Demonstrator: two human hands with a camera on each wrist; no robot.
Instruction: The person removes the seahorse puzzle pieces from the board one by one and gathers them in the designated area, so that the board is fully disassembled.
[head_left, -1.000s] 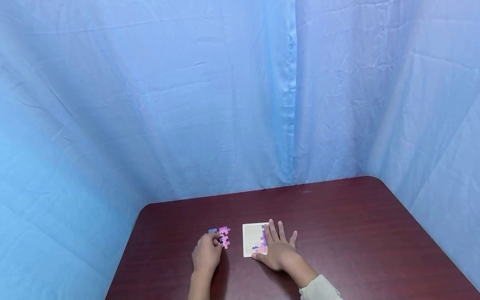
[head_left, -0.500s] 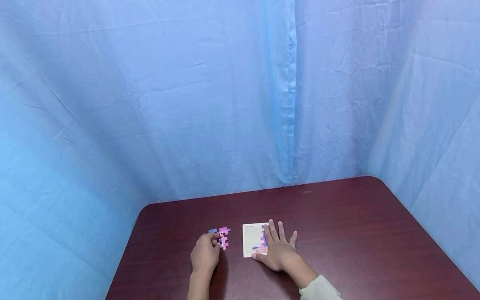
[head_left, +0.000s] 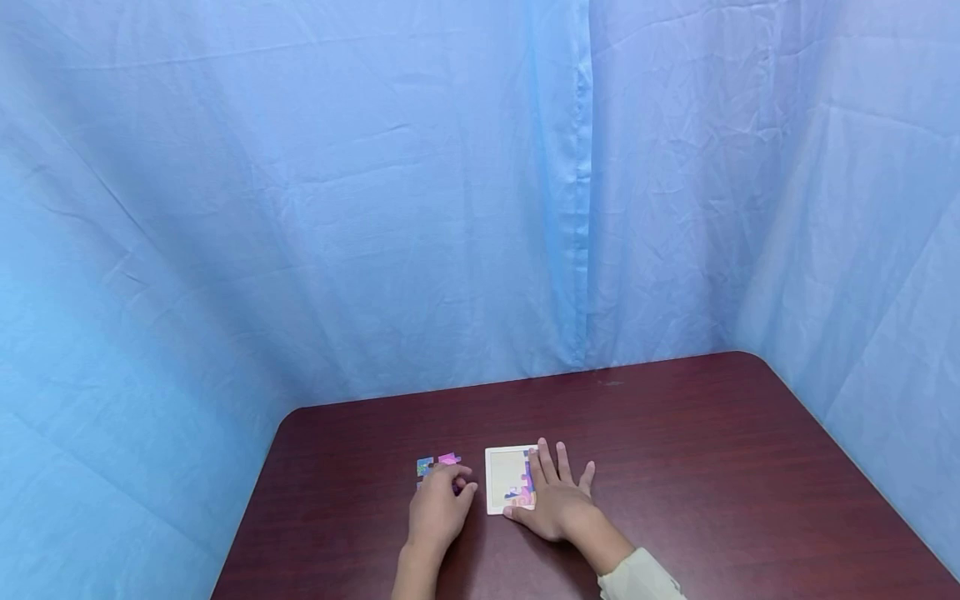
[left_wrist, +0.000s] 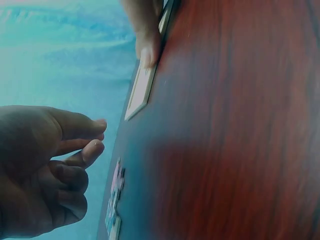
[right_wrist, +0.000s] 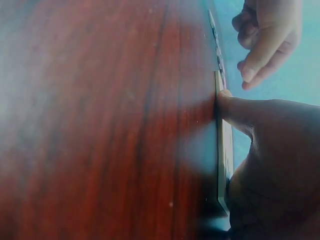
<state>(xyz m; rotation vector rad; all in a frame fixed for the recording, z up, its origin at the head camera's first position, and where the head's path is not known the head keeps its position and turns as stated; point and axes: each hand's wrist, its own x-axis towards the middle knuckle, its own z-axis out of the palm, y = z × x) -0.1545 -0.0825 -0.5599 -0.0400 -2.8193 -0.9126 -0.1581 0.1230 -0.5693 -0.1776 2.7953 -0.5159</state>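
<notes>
My left hand (head_left: 438, 508) hovers just above the table, between the loose jigsaw pieces (head_left: 424, 466) and the puzzle tray (head_left: 492, 483). Thumb and fingertips are close together; whether a piece lies between them is unclear. In the left wrist view the left hand (left_wrist: 45, 170) shows curled fingers raised off the table. My right hand (head_left: 558, 504) rests spread over the tray's right side, thumb on its near rim. The pale tray holds several pink and purple pieces along its right and lower sides, partly covered by that hand. In the right wrist view the right thumb (right_wrist: 240, 109) presses the tray edge.
Blue and pink loose pieces (head_left: 449, 458) lie left of the tray, partly hidden by my left hand. The dark red table (head_left: 675, 467) extends around them. Blue cloth (head_left: 450, 208) hangs behind and at both sides.
My left hand has moved right, from over the loose pieces toward the tray, uncovering more of a blue piece and covering some pink ones. The right hand and tray have stayed in place.
</notes>
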